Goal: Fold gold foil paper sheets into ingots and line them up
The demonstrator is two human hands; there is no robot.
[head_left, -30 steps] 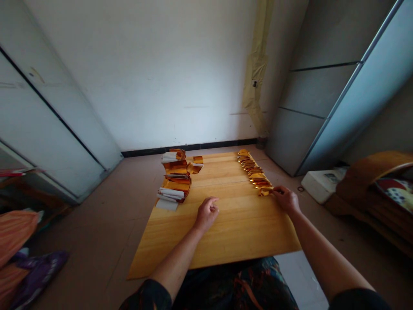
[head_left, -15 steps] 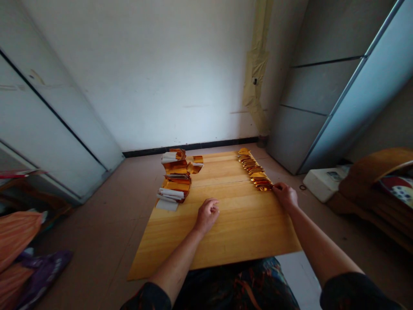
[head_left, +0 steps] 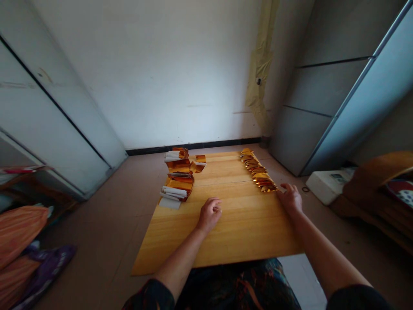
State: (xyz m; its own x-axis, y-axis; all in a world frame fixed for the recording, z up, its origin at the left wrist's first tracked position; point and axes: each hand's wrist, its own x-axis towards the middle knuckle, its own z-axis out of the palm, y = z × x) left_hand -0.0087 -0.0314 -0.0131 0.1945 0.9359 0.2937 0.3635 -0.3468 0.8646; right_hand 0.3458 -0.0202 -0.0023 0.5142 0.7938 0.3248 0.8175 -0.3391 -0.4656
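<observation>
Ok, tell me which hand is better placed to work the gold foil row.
Probably the right hand: it lies open on the wooden board, just beside the near end of the row of folded gold foil. The left hand sits curled mid-board, farther from that row.

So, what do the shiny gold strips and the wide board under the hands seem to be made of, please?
The gold strips look like thin metal foil or foil-faced paper: they show bright, mirror-like glare and soft creases, but I cannot tell which. The wide board looks like varnished wood, with long grain lines and a light sheen.
</observation>
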